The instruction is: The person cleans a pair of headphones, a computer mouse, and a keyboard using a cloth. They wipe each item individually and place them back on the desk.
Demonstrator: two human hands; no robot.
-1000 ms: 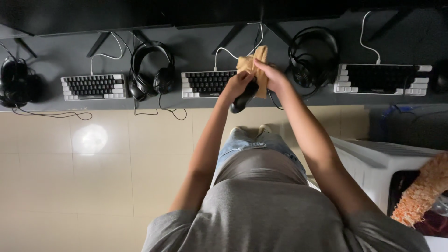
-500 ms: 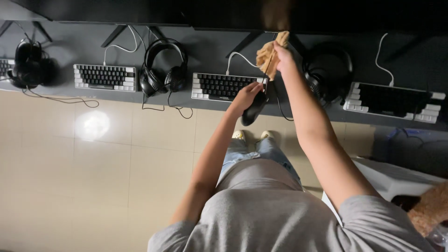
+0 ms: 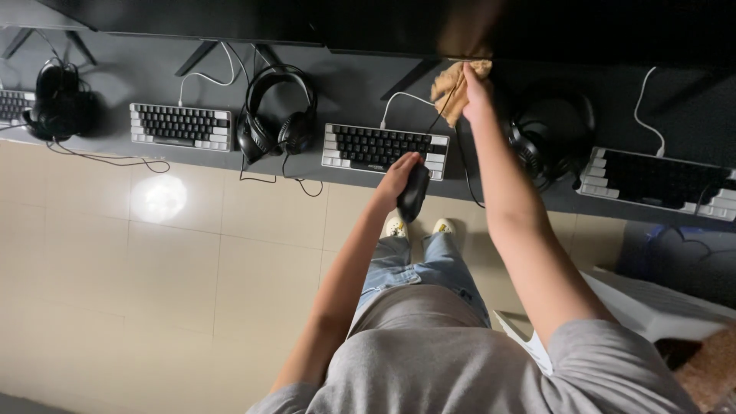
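My right hand grips a tan cloth and presses it against the lower edge of a dark monitor at the back of the grey desk. My left hand holds a black computer mouse in front of the desk's near edge; its cable runs up toward the cloth. Just behind the left hand lies a black-and-white keyboard.
More keyboards and black headsets line the desk, with loose cables hanging over its edge. Beige floor tiles lie below. A white plastic stool stands at the right.
My right hand has carried the cloth up and away from the mouse to the monitor's edge. The left hand still holds the mouse, slightly lower. The view has shifted.
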